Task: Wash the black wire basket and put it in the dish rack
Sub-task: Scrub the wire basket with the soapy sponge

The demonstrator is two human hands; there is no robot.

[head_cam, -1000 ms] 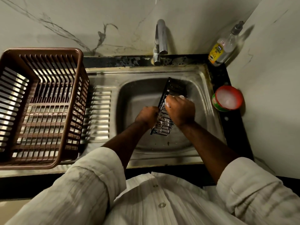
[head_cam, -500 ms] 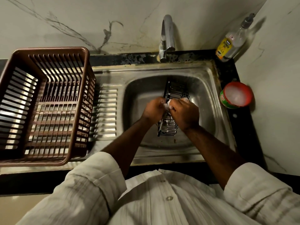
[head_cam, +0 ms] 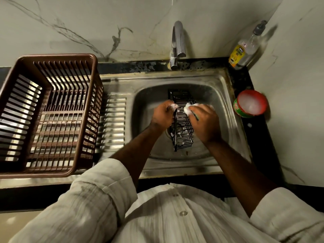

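Black wire basket (head_cam: 183, 135): narrow, oblong, foam-flecked. It sits inside the steel sink (head_cam: 219, 88) basin. Long axis runs near to far, with the far end pointing toward the faucet (head_cam: 178, 42) and the near end low over the drain.
Left hand (head_cam: 162, 114): fingers curled, gripping the basket's left long rim, suds on the fingertips.
Right hand (head_cam: 205, 121): fingers clenched round a soapy scrub pad (head_cam: 188, 107), pressed to the right rim.
Brown plastic dish rack (head_cam: 52, 58): left, on the drainboard.
Dishwash gel bottle (head_cam: 243, 50): far right corner.
Round soap tub (head_cam: 250, 104): right counter.
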